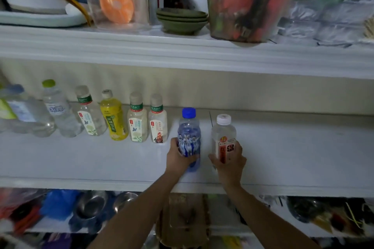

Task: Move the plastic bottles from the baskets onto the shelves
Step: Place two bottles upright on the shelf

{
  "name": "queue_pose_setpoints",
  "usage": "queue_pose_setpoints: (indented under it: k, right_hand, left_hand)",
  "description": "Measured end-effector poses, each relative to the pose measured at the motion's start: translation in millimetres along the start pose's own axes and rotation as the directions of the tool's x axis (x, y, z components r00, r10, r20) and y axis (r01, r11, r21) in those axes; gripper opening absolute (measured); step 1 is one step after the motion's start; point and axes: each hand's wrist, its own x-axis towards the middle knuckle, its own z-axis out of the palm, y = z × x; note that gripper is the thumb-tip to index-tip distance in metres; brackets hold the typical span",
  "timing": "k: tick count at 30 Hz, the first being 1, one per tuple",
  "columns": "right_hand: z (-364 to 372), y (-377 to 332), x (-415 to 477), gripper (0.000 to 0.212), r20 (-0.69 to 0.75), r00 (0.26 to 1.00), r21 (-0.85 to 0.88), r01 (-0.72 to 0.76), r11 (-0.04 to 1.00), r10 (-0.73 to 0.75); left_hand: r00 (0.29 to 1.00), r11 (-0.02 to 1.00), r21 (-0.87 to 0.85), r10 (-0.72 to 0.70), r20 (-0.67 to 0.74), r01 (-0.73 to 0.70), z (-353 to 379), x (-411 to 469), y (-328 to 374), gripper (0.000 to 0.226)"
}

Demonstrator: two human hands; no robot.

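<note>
Both bottles you hold stand upright, caps up, on the middle shelf (283, 147). Your left hand (179, 156) curls its fingers (193, 156) around the blue-capped bottle (189, 133); your right hand (229, 160) grips the white-capped bottle (223, 135) just beside it.

Bare left hand (179, 156), bare right hand (229, 162); 2 slender bare forearms (141, 208).

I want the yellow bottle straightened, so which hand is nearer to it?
Left. The left hand grips the blue bottle, to the right of the yellow bottle; the right hand holds the white-capped bottle farther right.
</note>
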Motion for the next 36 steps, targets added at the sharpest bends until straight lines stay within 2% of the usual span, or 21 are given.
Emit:
queue_pose_setpoints:
  k: [4, 7, 13, 17, 25, 36]
  right_hand:
    - [-9.3, 5.4, -15.4, 0.088, -0.052, 0.999, -0.004, 0.011, 1.0, -0.011]
    - [-11.5, 2.6, -19.2, 0.087, -0.049, 0.999, -0.011, 0.018, 1.0, -0.019]
    - [-4.1, -1.9, -7.2, 0.09, 0.02, 1.0, -0.011, -0.003, 1.0, 0.003]
    - [-6.3, 13.8, -5.4, 0.091, 0.107, 0.994, -0.091, -0.012, 0.996, 0.022]
    - [12.3, 8.1, 21.9, 0.083, 0.133, 0.991, -0.168, -0.01, 0.986, 0.033]
    - [49.2, -5.8, 44.7, 0.081, 0.098, 0.995, -0.21, 0.01, 0.978, 0.011]
  left_hand:
    - [0.996, 0.995, 0.061, 0.084, 0.006, -0.085, 0.1, -14.4, -9.1, 0.064]
    - [0.996, 0.994, 0.06, 0.09, -0.016, -0.089, 4.8, -17.8, -14.8, 0.07]
    - [0.994, 0.981, 0.194, 0.024, -0.11, -0.002, 12.5, -20.5, -46.6, 0.07]
    - [0.992, 0.968, 0.252, 0.018, -0.128, 0.015, 12.9, -20.2, -34.5, 0.066]
    - [0.989, 0.897, 0.43, -0.047, -0.14, 0.103, 7.9, 16.2, -21.1, 0.06]
    - [0.977, 0.892, 0.417, -0.107, -0.185, 0.176, 6.8, 46.7, -29.7, 0.054]
